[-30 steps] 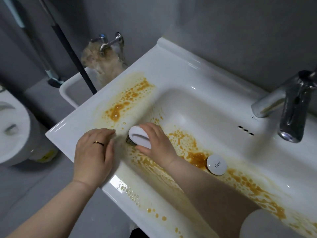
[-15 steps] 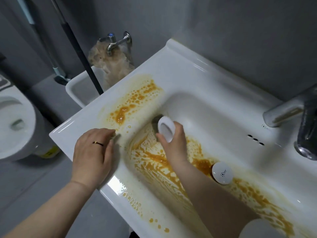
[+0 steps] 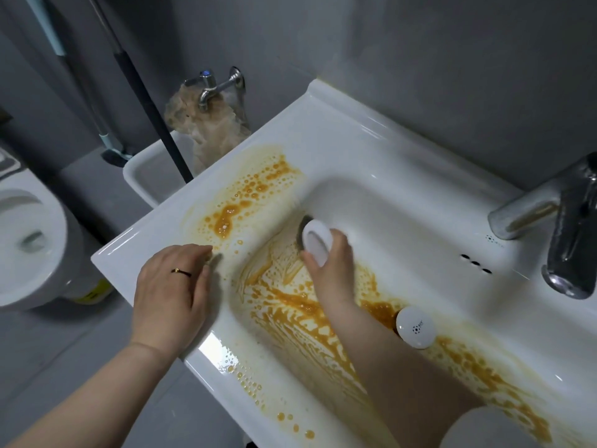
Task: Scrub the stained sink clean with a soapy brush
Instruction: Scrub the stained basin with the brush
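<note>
A white sink (image 3: 371, 147) fills the view, streaked with orange-brown foamy stain (image 3: 290, 299) across its basin floor and left rim. My right hand (image 3: 332, 270) grips a white oval brush (image 3: 316, 242), its dark bristles pressed against the basin's left inner wall. My left hand (image 3: 171, 292) lies flat on the sink's front-left rim, fingers straight, a ring on one finger. A white round drain plug (image 3: 416, 327) sits in the basin to the right of my right forearm.
A chrome faucet (image 3: 568, 231) stands at the right, overflow holes (image 3: 475, 263) below it. Behind the sink's left end are a wall tap (image 3: 213, 85) with a stained rag (image 3: 210, 130), a small white basin (image 3: 151, 176), mop handles (image 3: 142, 92) and a toilet (image 3: 29, 240).
My right hand has moved the brush from the front-left of the basin up and back along the left wall, leaving smeared streaks. The left hand stays on the rim.
</note>
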`<state>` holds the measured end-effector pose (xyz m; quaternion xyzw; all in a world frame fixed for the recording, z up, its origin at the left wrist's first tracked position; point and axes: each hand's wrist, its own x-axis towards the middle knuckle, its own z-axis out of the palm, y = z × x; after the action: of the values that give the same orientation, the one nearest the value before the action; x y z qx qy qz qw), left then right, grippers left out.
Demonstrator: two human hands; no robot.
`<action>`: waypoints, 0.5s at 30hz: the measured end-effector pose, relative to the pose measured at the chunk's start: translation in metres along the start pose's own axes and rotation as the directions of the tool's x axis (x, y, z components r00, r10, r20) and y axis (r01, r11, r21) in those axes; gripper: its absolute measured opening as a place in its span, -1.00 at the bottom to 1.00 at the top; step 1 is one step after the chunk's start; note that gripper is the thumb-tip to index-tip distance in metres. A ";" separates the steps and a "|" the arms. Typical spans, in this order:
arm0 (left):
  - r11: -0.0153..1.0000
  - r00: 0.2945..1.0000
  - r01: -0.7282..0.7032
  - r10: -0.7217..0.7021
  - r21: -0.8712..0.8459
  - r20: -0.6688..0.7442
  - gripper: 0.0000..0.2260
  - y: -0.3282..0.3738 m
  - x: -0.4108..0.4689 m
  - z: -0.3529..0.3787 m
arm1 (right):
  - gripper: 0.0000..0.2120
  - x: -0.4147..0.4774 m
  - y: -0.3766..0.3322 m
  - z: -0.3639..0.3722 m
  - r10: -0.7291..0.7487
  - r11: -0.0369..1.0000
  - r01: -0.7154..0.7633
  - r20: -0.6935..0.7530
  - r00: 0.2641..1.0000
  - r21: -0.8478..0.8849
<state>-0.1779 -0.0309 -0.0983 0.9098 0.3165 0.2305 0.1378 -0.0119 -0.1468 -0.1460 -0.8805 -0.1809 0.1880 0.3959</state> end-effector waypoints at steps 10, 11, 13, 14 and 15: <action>1.000 1.000 0.005 -0.005 0.025 -0.001 -0.61 0.001 0.000 0.000 | -0.29 -0.006 0.011 -0.003 -0.148 0.976 0.175 0.195 0.970 -0.128; 1.000 1.000 0.008 -0.008 0.028 -0.003 -0.61 0.002 0.000 0.000 | -0.30 -0.016 0.012 -0.001 -0.210 0.947 0.264 0.271 0.939 -0.182; 0.999 1.000 0.011 -0.011 0.031 -0.006 -0.61 0.002 0.000 0.000 | -0.32 -0.025 0.019 0.002 -0.267 0.907 0.358 0.356 0.896 -0.221; 0.999 1.000 0.012 -0.012 0.034 -0.005 -0.61 0.002 0.000 0.001 | -0.33 -0.019 0.020 0.001 -0.250 0.919 0.330 0.327 0.911 -0.216; 0.999 1.000 0.013 -0.013 0.037 -0.002 -0.61 0.002 0.000 0.001 | -0.33 -0.009 0.018 -0.001 -0.212 0.940 0.270 0.262 0.942 -0.210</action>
<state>-0.1770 -0.0325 -0.0985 0.9100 0.3265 0.2243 0.1222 -0.0162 -0.1633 -0.1576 -0.8647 -0.3554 0.2170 0.2809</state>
